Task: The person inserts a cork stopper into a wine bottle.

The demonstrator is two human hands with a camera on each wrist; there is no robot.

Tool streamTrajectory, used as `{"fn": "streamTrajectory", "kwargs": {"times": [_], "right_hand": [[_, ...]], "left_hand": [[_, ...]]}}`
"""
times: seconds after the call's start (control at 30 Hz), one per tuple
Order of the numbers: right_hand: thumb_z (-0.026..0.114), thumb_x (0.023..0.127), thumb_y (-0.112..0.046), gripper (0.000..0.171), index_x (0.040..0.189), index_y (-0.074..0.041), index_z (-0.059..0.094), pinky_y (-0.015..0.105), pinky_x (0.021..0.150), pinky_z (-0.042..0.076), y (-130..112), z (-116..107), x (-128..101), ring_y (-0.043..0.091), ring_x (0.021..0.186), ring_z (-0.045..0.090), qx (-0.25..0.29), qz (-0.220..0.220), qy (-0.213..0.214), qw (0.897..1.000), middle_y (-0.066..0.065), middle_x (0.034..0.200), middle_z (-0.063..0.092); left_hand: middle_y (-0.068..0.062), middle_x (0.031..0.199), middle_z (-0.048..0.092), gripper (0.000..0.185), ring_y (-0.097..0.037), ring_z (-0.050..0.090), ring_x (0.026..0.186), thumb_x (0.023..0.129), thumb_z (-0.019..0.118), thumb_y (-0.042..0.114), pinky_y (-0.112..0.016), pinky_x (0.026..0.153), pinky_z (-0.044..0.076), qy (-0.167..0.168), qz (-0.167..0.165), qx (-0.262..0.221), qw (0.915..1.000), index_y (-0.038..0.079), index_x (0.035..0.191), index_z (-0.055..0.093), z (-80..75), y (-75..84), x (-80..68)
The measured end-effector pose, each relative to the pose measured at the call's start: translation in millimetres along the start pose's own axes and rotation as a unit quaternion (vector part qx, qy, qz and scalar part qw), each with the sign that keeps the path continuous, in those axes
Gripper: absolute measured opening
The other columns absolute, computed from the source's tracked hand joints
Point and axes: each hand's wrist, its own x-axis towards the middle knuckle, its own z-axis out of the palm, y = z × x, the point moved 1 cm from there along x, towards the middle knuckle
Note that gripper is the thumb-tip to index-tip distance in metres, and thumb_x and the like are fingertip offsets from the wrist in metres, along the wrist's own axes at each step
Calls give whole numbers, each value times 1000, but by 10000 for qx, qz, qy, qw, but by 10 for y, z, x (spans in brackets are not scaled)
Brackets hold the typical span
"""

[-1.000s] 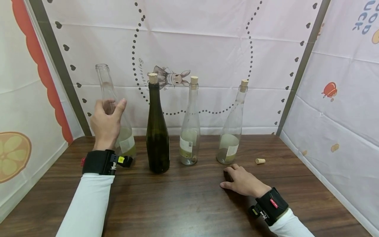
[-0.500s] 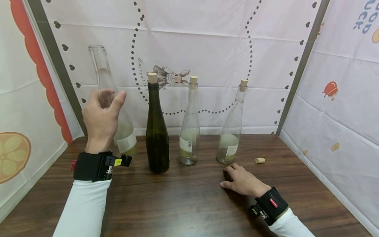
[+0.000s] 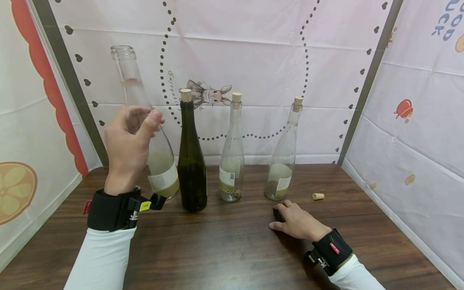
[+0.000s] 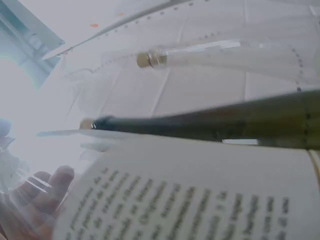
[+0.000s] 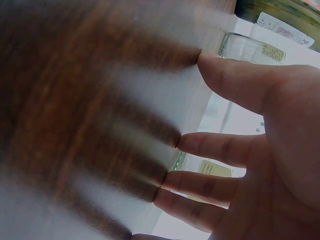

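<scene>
- Stretching behind everything, a pale printed cloth [image 3: 232,36] carries dotted lines, hearts and a rabbit figure.
- Below it lies a dark brown wooden table [image 3: 217,253].
- The uncorked clear bottle [image 3: 163,163] is at the left of the row, neck leaning left, a white and green label low on its body; whether its base touches the table cannot be told.
- Just right of it stands a dark green bottle [image 3: 192,169], upright.
- Farther right stand a middle clear bottle [image 3: 232,153] and, well apart, a right-hand clear bottle [image 3: 282,159]; both are corked, as is the green one.
- The left hand [image 3: 127,149] grips the uncorked bottle below its neck, thumb and fingers curled around the glass.
- The right hand [image 3: 299,222] holds nothing, fingers spread and extended, fingertips resting on the wood near the right-hand clear bottle.
- Smallest, a loose cork [image 3: 318,196] lies on its side at the right.
</scene>
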Motion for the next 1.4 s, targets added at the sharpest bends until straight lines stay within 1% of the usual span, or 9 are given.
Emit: {"fn": "streamTrajectory", "kwargs": {"times": [0.17, 0.33, 0.6, 0.77, 0.83, 0.93, 1.1, 1.27, 1.4], "right_hand": [[78, 99, -37, 59, 140, 1, 61, 60, 99, 50, 0, 4, 4, 44, 133, 53, -24, -22, 34, 10000, 23, 141, 55], [78, 98, -37, 59, 140, 1, 61, 60, 99, 50, 2, 9, 7, 44, 132, 53, -32, -20, 46, 10000, 23, 141, 56], [78, 99, -37, 59, 140, 1, 61, 60, 99, 50, -2, 12, 7, 44, 133, 53, -20, -18, 34, 10000, 24, 142, 55], [77, 99, -37, 59, 140, 1, 61, 60, 99, 49, 2, 8, 7, 44, 133, 53, -14, 0, 15, 10000, 23, 142, 55], [77, 99, -38, 59, 141, 1, 61, 60, 100, 49, 5, 6, 6, 43, 133, 53, -13, 5, 4, 10000, 23, 142, 55], [77, 99, -38, 60, 141, 1, 61, 59, 99, 50, 8, 4, 8, 43, 133, 53, -18, -3, -12, 10000, 23, 142, 55], [77, 99, -38, 60, 141, 0, 61, 59, 99, 50, 2, 0, 13, 43, 132, 54, -35, -22, -5, 10000, 23, 141, 55], [77, 99, -39, 60, 141, 0, 61, 59, 99, 50, 0, -2, 16, 42, 132, 54, -28, -7, -21, 10000, 22, 140, 56], [78, 98, -38, 59, 140, 0, 61, 59, 99, 50, 3, 2, 15, 42, 131, 54, -20, -27, -11, 10000, 22, 139, 56]], "left_hand": [[7, 95, 76, 13, -17, 67, 83, 101, 74, 28, -27, 77, 49, -265, 154, -314, 9990, 17, 107, 71, 73, 120, -66], [5, 98, 77, 18, -16, 71, 92, 102, 72, 26, -27, 85, 51, -626, 109, -499, 9967, 10, 111, 70, 173, 212, -147], [-10, 106, 78, 21, -21, 73, 97, 102, 71, 21, -32, 83, 55, -1331, -176, -913, 9867, 3, 111, 67, 368, 312, -275], [-14, 104, 77, 27, -22, 74, 93, 99, 70, 20, -31, 80, 58, -1690, -12, -1185, 9785, -1, 116, 65, 527, 312, -384], [-13, 102, 77, 33, -22, 73, 90, 99, 70, 26, -30, 78, 58, -1809, 157, -1244, 9755, -2, 115, 64, 588, 310, -427], [-11, 101, 77, 50, -21, 72, 86, 101, 70, 46, -28, 74, 57, -1957, 367, -1279, 9716, -2, 114, 64, 663, 317, -491], [-8, 102, 76, 77, -22, 72, 84, 97, 60, 73, -30, 71, 57, -2192, 476, -1209, 9670, -1, 114, 63, 764, 350, -591], [-7, 103, 75, 83, -18, 73, 88, 96, 52, 80, -35, 75, 60, -2371, 528, -1065, 9642, 0, 114, 64, 870, 366, -692], [-4, 100, 75, 77, -15, 71, 86, 99, 50, 78, -35, 74, 58, -2451, 588, -1171, 9606, 4, 112, 64, 947, 364, -771]]}}
